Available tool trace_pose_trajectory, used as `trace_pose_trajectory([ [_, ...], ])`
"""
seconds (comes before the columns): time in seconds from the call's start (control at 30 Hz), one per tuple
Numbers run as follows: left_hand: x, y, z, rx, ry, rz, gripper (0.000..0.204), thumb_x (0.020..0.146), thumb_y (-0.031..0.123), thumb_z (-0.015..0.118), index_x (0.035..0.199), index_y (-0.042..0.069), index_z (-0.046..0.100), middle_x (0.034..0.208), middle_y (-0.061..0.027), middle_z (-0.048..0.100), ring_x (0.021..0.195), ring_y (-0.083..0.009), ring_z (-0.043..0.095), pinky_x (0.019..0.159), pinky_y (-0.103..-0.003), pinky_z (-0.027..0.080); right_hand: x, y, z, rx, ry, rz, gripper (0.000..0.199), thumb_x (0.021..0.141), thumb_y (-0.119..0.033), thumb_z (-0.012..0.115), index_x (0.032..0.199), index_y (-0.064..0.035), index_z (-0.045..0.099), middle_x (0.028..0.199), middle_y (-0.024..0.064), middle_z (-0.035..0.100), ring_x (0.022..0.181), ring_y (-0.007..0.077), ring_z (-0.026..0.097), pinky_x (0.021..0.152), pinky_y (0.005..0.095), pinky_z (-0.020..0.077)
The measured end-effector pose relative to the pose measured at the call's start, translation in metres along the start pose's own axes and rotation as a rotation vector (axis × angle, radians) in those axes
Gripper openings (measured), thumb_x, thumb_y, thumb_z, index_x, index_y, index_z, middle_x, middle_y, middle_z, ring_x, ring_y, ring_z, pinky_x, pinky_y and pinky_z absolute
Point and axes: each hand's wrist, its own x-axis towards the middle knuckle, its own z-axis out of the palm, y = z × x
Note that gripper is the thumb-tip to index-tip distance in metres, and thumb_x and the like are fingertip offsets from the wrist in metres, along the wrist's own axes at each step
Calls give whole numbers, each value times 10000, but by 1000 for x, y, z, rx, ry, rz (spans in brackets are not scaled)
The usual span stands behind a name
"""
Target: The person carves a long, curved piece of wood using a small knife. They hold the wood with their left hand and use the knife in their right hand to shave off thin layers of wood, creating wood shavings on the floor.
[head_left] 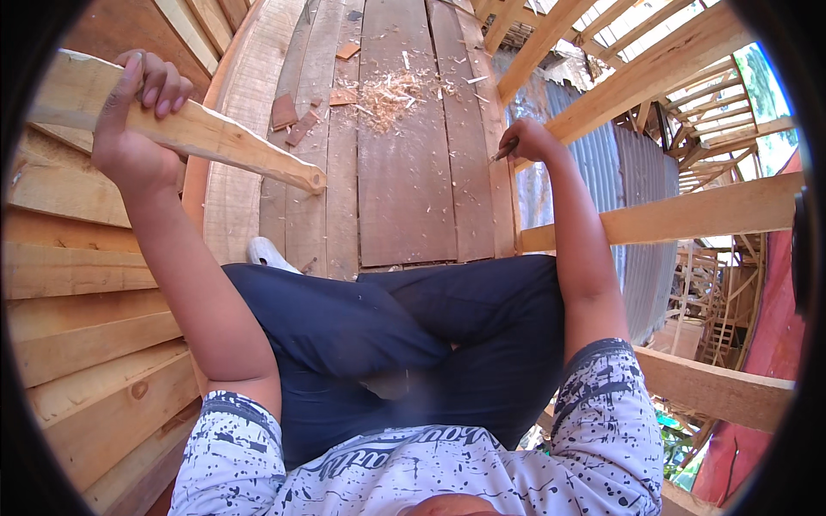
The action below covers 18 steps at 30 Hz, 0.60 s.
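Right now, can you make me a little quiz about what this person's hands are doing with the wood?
1. True or false: the left hand grips a long piece of wood.
2. What lies scattered on the plank floor? A) shavings B) nails C) leaves
3. The right hand holds a thin ____ tool.

Key: 1 true; 2 A, wood shavings; 3 pointed, its kind too small to tell.

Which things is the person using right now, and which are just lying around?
In use:
- wooden piece, gripped in the left hand
- pencil, pinched in the right hand

Lying about:
- wood shavings on the plank floor
- small wood scraps
- stacked boards
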Motion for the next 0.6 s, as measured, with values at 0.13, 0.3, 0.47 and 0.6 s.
trace_pose_trajectory([
  [0.13, 1, -1, -4, -27, -38, -5, 189, 909, 174, 583, 819, 65, 458, 695, -4, 343, 622, -105, 357, 625, -266, 319, -2, -16, -4, -238, -75, 2, 317, 611, 32, 820, 913, -44, 765, 813, 85, 748, 749, 207, 718, 697, 335, 565],
  [0.3, 2, -1, -1, -27, -62, -4, 185, 907, 177, 585, 826, 65, 462, 694, -3, 342, 624, -104, 358, 626, -265, 320, -3, -10, -8, -151, 197, -59, 325, 608, 10, 829, 919, -69, 774, 840, 92, 748, 760, 230, 721, 710, 339, 567],
  [0.47, 1, -3, -1, -19, -58, 3, 177, 906, 177, 586, 831, 63, 473, 693, -3, 346, 622, -104, 361, 624, -265, 321, -7, -9, -1, -281, -9, 19, 329, 589, 41, 816, 893, -79, 776, 838, 85, 751, 770, 213, 727, 707, 336, 567],
  [0.6, 1, -2, -1, -12, -59, 7, 174, 906, 176, 587, 831, 64, 478, 693, -3, 349, 618, -103, 363, 623, -264, 321, -6, -13, -9, -216, 181, -9, 336, 579, 52, 813, 885, -82, 776, 841, 85, 747, 798, 232, 719, 716, 353, 562],
])
